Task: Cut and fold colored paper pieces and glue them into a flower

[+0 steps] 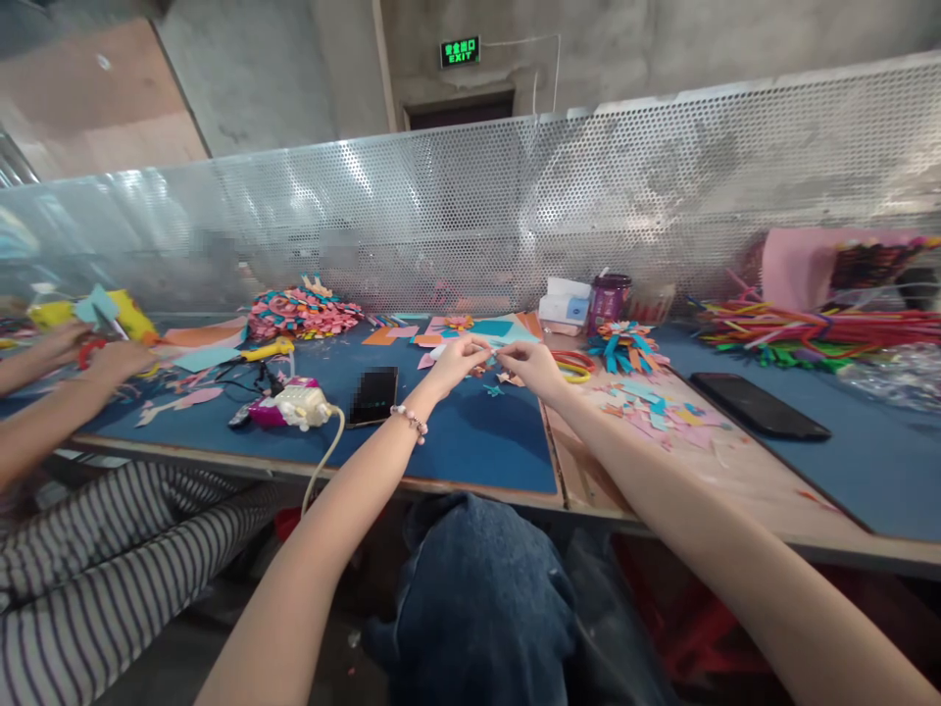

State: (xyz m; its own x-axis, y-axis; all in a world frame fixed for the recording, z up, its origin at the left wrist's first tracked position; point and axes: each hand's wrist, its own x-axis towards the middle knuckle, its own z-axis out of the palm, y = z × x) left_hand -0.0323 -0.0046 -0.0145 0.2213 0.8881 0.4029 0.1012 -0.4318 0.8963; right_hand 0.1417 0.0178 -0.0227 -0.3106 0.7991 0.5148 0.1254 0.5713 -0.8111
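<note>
On the blue worktop (477, 461), a perforated metal screen (441, 221) closes off the back. At left, a co-worker's hand (122, 363) is beside orange-handled scissors (89, 351). A pink-and-teal paper heap (305, 314), a power strip (294, 404) and a phone (382, 392) lie left of the person's hands. To the right are coiled rings (574, 366), a tissue pack (565, 309), a purple container (610, 297), an orange-and-teal paper tuft (627, 348), loose scraps (662, 407) and a black phone (761, 405). The 2 hands partly cover the coloured sheets (492, 328) behind them.

A small teal piece (492, 389) lies on the worktop just below the gap between the hands; its long axis cannot be made out.

The left hand (462, 361) and right hand (533, 367) face each other, fingers drawn in narrow, tips near each other. Whether they grip anything is too small to tell.
</note>
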